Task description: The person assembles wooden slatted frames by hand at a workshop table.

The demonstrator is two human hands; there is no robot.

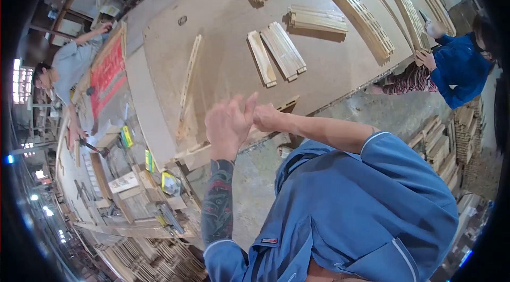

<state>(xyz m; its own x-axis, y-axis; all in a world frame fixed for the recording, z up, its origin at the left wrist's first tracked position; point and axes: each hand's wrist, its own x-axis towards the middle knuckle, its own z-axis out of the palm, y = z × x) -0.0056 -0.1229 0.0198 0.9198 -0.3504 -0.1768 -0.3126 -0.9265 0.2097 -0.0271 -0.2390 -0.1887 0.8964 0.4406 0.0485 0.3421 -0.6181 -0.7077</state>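
Observation:
My left hand [229, 120], at the end of a tattooed forearm, is over the near edge of the large board table. Motion blur smears its fingers, though the thumb points up. Close beside it, my right hand [268, 118] is closed around a slotted wooden strip [289, 104], whose end shows past the hand. Both hands hide the middle of this strip. A narrow slotted strip [190, 80] lies beyond my left hand. Past my right hand lie a short wooden bundle [261, 59] and a wider bundle [283, 51].
More wooden pieces [317, 19] and a long curved slotted stack [361, 19] lie on the table [212, 11]. A co-worker in blue [457, 66] handles strips at right; another [79, 64] works at left near red material [109, 77]. Stacked wood [149, 258] stands below left.

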